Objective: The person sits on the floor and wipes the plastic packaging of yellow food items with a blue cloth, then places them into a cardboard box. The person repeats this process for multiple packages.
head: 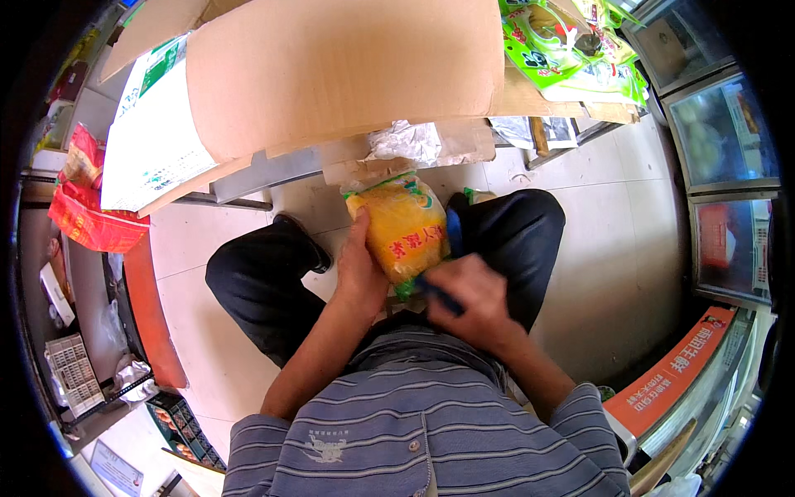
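My left hand (362, 270) grips the left side of a yellow plastic food packet (404, 230) with red writing and green ends, held between my knees. At its lower green end, my right hand (470, 298) is curled around a dark blue object (444, 297). Motion blur hides what kind of thing this is. Another blue strip (454, 231) shows along the packet's right side; I cannot tell whether the two join. What the packet holds looks yellow through the film.
A large cardboard box (348, 62) stands ahead on a metal-framed table. Green printed bags (571, 56) lie at its right, a red bag (93, 192) at left. Crumpled silver foil (407, 141) lies beneath the box edge. Glass-fronted cabinets (723, 130) line the right; a plastic crate (73, 373) sits left.
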### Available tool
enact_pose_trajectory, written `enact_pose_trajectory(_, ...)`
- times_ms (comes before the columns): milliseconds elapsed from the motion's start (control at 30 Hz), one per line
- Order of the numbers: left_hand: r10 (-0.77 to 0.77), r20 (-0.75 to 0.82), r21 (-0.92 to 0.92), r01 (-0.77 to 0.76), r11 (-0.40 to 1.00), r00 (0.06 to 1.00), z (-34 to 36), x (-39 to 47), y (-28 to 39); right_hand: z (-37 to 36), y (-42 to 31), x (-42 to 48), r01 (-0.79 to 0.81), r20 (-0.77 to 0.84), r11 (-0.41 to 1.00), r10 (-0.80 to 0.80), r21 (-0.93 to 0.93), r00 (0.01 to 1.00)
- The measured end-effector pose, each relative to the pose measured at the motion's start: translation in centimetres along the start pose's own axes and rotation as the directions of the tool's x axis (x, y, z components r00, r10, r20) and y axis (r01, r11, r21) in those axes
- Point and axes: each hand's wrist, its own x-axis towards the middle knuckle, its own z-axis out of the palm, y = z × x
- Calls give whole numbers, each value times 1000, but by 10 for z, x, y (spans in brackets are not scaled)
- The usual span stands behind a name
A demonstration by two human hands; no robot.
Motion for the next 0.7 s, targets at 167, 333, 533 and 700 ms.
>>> enact_pose_trajectory(167,-3,54,38,1,999,999,2,1,3,-25,11,57,-523,-255,754,639,398,726)
enact_pose_trajectory(333,77,73,-7,-76,997,994,0,8,14,14,-3,21,-132,-149,976,159,176,976)
enact_pose_trajectory(533,12,61,70,-16,997,998,-2,-3,15,15,23,58,-181,-194,970,211,163,958)
enact_pose_trajectory(700,-130,151,13,129,992,980,6,-20,28,13,62,91,-422,-130,449,791,788,598)
